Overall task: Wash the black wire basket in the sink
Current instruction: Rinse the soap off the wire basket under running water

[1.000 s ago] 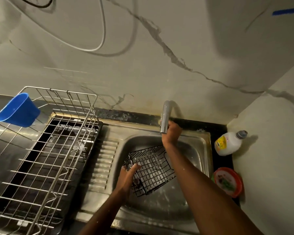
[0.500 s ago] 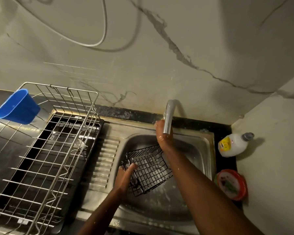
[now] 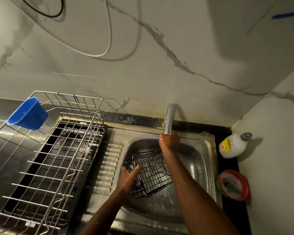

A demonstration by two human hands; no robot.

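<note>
Head view
Sink: a steel basin set in the counter, with a ribbed drainboard on its left side
Black wire basket: the basket lies tilted on its side inside the basin, toward the left wall, its grid bottom facing up and right
Left hand: the left hand reaches in from below and grips the basket's left rim, fingers curled over the wires; something small and dark sits by the fingers, too blurred to name
Right hand: the right hand is raised just under the mouth of the tap, wet and shiny, fingers drawn in together; whether it holds anything cannot be told, and the forearm crosses over the basket's right edge
Dish rack: a silver wire rack stands to the left of the sink over a black tray
Blue cup: a blue plastic holder hangs on the rack's far left corner
Bottle: a white bottle with a yellow label and grey cap lies on the dark ledge right of the sink
Round lid: a red-rimmed round container sits on the same ledge, nearer the camera than the bottle
Wall: pale marbled wall behind, with looped cables hanging on it
</note>
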